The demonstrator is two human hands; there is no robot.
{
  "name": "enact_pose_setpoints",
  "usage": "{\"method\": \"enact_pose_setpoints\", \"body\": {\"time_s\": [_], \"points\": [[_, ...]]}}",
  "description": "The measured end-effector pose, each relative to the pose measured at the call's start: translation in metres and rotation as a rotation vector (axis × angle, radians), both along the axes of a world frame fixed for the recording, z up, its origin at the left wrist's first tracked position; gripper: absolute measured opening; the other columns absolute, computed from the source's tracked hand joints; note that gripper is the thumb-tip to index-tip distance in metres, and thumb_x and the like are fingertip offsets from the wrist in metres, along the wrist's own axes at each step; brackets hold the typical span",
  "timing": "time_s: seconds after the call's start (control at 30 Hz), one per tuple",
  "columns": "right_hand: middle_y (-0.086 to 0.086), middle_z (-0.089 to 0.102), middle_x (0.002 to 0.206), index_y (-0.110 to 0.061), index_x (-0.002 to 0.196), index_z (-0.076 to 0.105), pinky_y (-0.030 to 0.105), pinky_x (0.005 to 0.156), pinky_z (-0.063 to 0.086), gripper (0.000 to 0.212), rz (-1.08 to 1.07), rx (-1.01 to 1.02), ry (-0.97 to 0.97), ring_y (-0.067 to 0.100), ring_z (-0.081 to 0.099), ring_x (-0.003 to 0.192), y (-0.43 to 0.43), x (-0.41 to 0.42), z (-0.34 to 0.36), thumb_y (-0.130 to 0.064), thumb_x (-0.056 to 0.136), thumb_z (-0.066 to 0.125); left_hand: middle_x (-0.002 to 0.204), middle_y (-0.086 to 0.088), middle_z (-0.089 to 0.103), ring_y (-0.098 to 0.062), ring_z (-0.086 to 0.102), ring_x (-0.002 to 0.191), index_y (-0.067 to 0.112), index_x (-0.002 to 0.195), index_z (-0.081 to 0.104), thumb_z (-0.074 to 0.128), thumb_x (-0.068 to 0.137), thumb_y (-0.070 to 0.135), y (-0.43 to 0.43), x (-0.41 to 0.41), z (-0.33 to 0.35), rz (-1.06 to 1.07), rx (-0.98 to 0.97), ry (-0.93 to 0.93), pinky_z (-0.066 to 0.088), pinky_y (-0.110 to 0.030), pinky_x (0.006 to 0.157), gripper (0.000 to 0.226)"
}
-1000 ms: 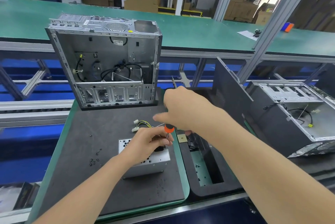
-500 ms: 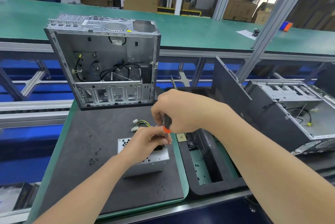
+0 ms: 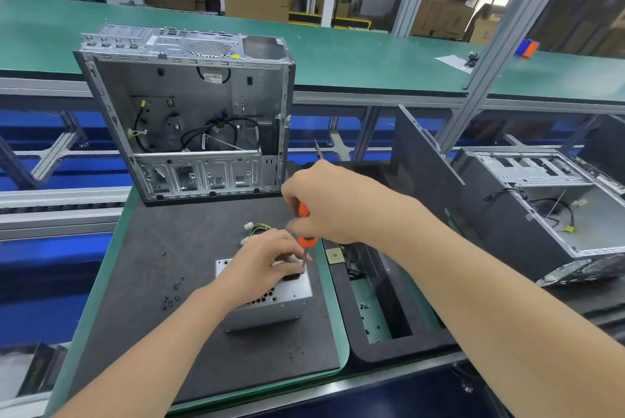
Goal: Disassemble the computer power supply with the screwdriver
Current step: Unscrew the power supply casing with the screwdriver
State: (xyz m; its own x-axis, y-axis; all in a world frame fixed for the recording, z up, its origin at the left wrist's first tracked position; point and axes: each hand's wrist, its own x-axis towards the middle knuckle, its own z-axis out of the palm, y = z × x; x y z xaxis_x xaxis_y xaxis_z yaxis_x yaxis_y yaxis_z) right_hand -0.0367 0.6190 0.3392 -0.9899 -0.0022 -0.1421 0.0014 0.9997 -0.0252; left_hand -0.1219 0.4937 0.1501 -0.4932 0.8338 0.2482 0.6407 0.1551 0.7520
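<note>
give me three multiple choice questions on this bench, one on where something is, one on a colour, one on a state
1. On which side of the power supply do the loose screws on the mat lie?
A. to its left
B. to its right
C. on top of it

2. What colour is the handle of the screwdriver?
A. blue
B. orange
C. yellow

3. How does the computer case behind the power supply stand?
A. shut, side panel on
B. lying flat, open side down
C. upright, side open, cables showing

Answers:
1 A: the small dark screws are scattered on the dark mat left of the power supply.
2 B: the handle gripped by the right hand is bright orange.
3 C: the case stands upright at the back of the mat and its bare inside and black cables are in plain view.
</note>
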Motion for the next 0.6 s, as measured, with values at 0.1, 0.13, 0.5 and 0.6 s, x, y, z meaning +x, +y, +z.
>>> {"method": "enact_pose_setpoints", "body": {"time_s": [0.1,0.13,0.5,0.6], "points": [[-0.013,0.057,0.079,-0.025,0.084,0.060,0.041,0.074,0.057,0.013,0.111,-0.040,-0.080,0.017,0.060,0.088,0.003,0.004,0.009,-0.017,0.086,0.070,0.094,0.019,0.068,-0.004,0.059,0.096,0.022,0.092,0.080,0.082,0.088,0.017,0.000,0.000,-0.001,-0.017,-0.020,0.063,0.047,-0.021,0.085,0.007],[-0.014,0.057,0.077,-0.025,0.084,0.062,0.041,0.076,0.057,0.015,0.134,-0.037,-0.100,0.016,0.060,0.090,0.004,0.005,0.011,-0.012,0.085,0.070,0.094,0.021,0.068,-0.006,0.059,0.094,0.022,0.093,0.080,0.082,0.089,0.017,0.000,0.000,-0.002,-0.015,-0.015,0.058,0.048,-0.023,0.084,0.007],[-0.004,0.049,0.083,-0.019,0.082,0.056,0.038,0.063,0.050,0.039,0.001,-0.017,0.050,0.023,0.056,0.079,0.001,0.004,0.000,-0.057,0.091,0.061,0.082,0.013,0.073,-0.006,0.065,0.068,0.029,0.078,0.072,0.064,0.091,-0.009,0.007,0.011,0.000,0.029,0.078,-0.208,0.052,-0.014,0.073,0.041],[0.000,0.035,0.067,-0.017,0.063,0.034,0.029,0.048,0.021,0.068,-0.240,0.187,0.267,0.019,0.032,0.053,-0.007,0.002,-0.003,-0.077,0.094,0.039,0.083,0.014,0.073,-0.008,0.065,0.068,0.021,0.082,0.073,0.063,0.090,-0.010,0.008,0.011,-0.003,0.037,0.097,-0.181,0.052,-0.014,0.073,0.034]]}}
